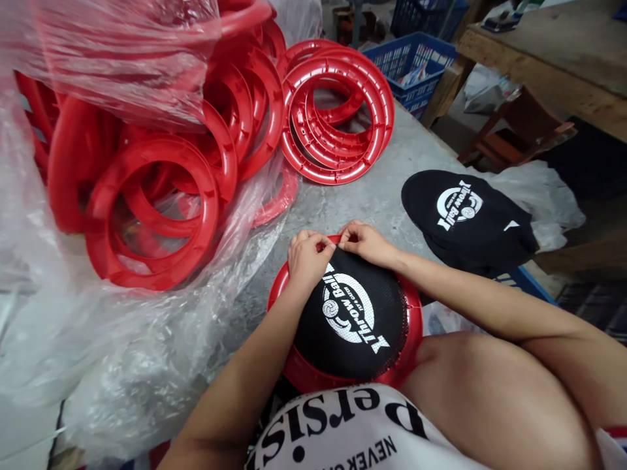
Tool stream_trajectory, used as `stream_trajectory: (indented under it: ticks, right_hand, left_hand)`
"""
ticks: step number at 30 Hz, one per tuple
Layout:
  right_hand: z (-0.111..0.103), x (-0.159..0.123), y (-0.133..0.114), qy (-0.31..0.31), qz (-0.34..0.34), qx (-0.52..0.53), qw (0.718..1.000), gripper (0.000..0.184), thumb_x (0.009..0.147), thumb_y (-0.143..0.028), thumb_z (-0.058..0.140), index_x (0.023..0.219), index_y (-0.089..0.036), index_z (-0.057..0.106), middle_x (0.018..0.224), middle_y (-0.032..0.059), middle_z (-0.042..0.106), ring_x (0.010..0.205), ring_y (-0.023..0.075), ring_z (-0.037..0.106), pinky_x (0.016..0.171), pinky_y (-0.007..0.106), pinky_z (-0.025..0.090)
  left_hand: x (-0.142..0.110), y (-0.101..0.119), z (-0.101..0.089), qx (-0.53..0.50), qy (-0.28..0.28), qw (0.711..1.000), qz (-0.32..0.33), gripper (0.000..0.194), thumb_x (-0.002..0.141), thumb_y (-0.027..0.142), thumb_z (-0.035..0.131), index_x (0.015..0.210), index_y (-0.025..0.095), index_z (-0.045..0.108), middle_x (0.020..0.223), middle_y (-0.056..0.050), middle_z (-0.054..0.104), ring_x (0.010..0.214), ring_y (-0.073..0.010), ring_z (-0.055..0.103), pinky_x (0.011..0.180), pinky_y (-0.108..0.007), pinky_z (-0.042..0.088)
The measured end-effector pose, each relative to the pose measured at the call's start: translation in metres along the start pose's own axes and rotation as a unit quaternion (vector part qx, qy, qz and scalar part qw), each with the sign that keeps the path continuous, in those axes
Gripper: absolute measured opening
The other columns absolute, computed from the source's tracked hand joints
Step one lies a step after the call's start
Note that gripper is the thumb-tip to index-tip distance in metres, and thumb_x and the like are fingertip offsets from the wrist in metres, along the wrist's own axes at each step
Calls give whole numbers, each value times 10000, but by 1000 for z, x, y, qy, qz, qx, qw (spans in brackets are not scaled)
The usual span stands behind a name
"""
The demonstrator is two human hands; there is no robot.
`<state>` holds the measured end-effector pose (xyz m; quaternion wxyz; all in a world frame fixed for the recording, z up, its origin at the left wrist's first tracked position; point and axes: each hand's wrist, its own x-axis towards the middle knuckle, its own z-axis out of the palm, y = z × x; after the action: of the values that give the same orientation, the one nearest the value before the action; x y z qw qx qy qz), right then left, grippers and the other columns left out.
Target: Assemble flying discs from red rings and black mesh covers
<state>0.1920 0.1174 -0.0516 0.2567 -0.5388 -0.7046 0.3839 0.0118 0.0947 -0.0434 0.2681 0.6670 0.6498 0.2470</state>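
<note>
A red plastic ring [414,320] lies at the table's near edge, against my body. Across its opening is a black fabric disc [318,346] printed in white with "Throw Ball". At the ring's far rim, my left hand [307,258] pinches the edge of the fabric, fingers closed. Right beside it, my right hand [366,243] is closed in a pinch on the same edge, thumbs nearly touching. My fingertips cover the exact spot where cloth meets rim.
Red rings [151,281] lie heaped at left under clear plastic film [147,72]. More rings [337,173] are stacked farther back. Black printed fabric pieces [484,241] sit at the right edge. Blue crates [416,49] and a wooden chair [514,130] stand beyond the grey table [392,163].
</note>
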Motion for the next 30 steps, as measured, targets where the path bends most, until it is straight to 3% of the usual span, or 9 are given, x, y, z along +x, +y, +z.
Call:
stream_trajectory:
  ticks: [19, 25, 30]
  right_hand:
    - [0, 1, -7, 7, 27, -13, 1000, 139, 767, -142, 640, 637, -181, 608, 1010, 42, 701, 915, 169, 630, 870, 290, 480]
    - [3, 5, -11, -1, 60, -80, 995, 109, 777, -149, 607, 681, -193, 580, 946, 55, 681, 861, 187, 611, 822, 301, 473]
    - [-4, 8, -7, -27, -19, -157, 987, 57, 855, -173, 570, 892, -198, 605, 1006, 83, 666, 974, 232, 595, 932, 375, 448]
  left_hand:
    - [2, 5, 0, 42, -4, 999, -7, 155, 874, 277, 594, 820, 230, 731, 1068, -68, 666, 1098, -274, 572, 1039, -424, 414]
    - [3, 8, 1, 84, -4, 996, -16, 163, 878, 268, 560, 871, 218, 715, 1095, -91, 665, 1122, -299, 567, 1036, -445, 431]
    - [10, -4, -1, 9, -2, 1000, 23, 213, 906, 208, 488, 994, 214, 682, 1140, -84, 689, 1156, -269, 584, 1072, -438, 437]
